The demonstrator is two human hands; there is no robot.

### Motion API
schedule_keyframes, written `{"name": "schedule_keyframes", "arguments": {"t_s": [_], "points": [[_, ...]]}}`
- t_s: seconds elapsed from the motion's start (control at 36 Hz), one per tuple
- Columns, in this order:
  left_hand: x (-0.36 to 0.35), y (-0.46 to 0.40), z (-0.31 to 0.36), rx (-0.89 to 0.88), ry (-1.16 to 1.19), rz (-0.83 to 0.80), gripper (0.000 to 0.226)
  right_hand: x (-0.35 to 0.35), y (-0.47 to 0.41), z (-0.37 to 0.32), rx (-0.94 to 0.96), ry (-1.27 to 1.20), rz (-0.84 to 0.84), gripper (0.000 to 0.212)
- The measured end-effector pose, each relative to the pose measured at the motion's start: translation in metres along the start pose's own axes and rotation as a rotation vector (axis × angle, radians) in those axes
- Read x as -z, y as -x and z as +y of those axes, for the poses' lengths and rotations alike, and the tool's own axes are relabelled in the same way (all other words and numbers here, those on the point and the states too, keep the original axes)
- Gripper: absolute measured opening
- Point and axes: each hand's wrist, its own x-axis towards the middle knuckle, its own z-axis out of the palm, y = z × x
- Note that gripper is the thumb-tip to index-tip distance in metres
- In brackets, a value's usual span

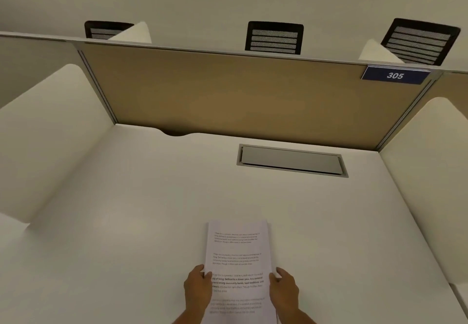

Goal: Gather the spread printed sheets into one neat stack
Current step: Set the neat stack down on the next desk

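At the bottom middle, our left hand [198, 287] and right hand [283, 288] pinch the sides of the paper stack [236, 255]; it looks light and floppy, so we hold both edges

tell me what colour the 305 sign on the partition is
Dark blue with white numerals; the 305 sign shows clearly in the head view, at the partition's upper right corner.

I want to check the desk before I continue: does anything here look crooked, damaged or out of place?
Nothing stands out. The printed sheets look like one fairly even stack, gripped by the left hand and the right hand at its side edges. The cable hatch in the desk sits closed.
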Motion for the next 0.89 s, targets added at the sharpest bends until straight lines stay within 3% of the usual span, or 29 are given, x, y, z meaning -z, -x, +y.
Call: {"name": "schedule_keyframes", "arguments": {"t_s": [0.11, 0.36, 0.5, 0.64, 0.78, 0.89], "points": [[-0.007, -0.003, -0.017, 0.011, -0.050, 0.010, 0.020, -0.003, 0.001, 0.006, -0.029, 0.035, -0.009, 0.043], [-0.043, -0.058, -0.081, 0.023, -0.152, -0.036, 0.033, -0.006, 0.005, 0.010, -0.029, 0.057, -0.079, 0.043], [-0.012, -0.013, -0.024, -0.008, -0.126, -0.041, 0.021, -0.004, 0.003, 0.009, -0.030, 0.072, -0.065, 0.043], [0.003, -0.006, -0.005, 0.040, -0.048, -0.050, 0.012, 0.004, 0.010, -0.001, -0.011, 0.068, -0.076, 0.026], [0.014, -0.004, 0.014, 0.021, 0.013, -0.068, 0.033, 0.010, 0.006, -0.004, 0.004, -0.005, -0.037, 0.024], [0.025, -0.008, 0.032, -0.052, 0.058, -0.051, 0.023, 0.024, 0.008, -0.024, 0.056, -0.081, 0.005, 0.022]]}}
